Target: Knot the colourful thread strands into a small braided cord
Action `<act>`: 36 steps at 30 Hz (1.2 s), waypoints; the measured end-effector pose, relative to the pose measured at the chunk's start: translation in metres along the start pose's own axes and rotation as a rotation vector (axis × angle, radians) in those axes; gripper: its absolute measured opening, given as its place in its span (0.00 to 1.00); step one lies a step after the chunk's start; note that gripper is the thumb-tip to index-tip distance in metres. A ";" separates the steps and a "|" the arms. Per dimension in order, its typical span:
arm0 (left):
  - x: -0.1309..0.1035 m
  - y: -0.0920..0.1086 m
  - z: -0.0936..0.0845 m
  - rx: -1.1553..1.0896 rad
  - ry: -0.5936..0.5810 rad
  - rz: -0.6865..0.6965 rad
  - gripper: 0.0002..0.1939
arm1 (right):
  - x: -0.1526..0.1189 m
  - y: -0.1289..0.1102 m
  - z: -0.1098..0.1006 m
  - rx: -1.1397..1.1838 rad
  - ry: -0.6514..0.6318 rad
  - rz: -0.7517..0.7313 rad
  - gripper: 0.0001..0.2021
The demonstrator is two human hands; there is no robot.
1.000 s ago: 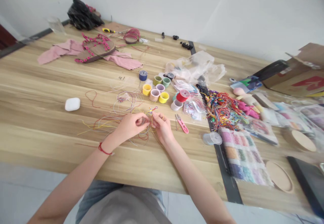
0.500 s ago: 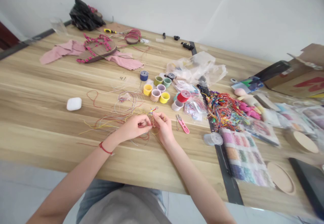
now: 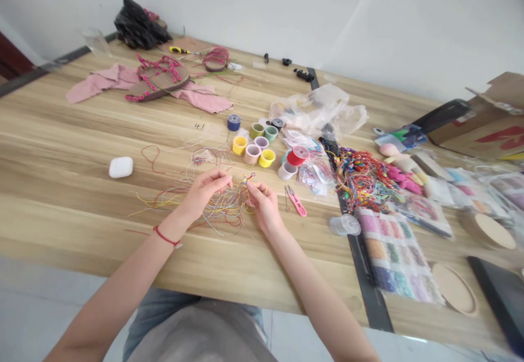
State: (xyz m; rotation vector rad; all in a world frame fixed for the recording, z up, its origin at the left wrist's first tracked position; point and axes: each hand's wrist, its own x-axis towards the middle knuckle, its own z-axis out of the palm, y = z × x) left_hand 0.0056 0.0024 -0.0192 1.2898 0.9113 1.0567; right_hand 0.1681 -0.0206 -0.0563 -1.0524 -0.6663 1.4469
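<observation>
My right hand (image 3: 264,203) pinches a small knotted cord piece (image 3: 248,178) with a little loop at its tip; a yellow thread is looped about its fingers. To its left, my left hand (image 3: 204,191) is closed, thumb against fingertips, on what looks like a thin thread, a short way from the knotted piece. Beneath and between both hands spreads a loose tangle of threads (image 3: 221,206) in grey, yellow and red. Just right of my right hand lie pink-handled thread snips (image 3: 296,201). Which strand my left fingers hold is too fine to see.
Thread spools (image 3: 252,153) stand beyond my hands, a red spool (image 3: 298,155) among them. Rightward lie a heap of colourful cords (image 3: 364,179), a bead pack (image 3: 395,255) and a cardboard box (image 3: 483,122). A white case (image 3: 121,167) sits left; a sandal (image 3: 158,83) lies behind.
My left hand has moved left and slightly up, away from my right hand, and its fingers no longer meet the right ones. My right hand stays nearly in place with the knotted piece.
</observation>
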 end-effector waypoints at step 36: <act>0.000 -0.024 -0.003 0.936 -0.120 0.565 0.07 | -0.001 0.002 0.004 0.065 -0.068 0.088 0.15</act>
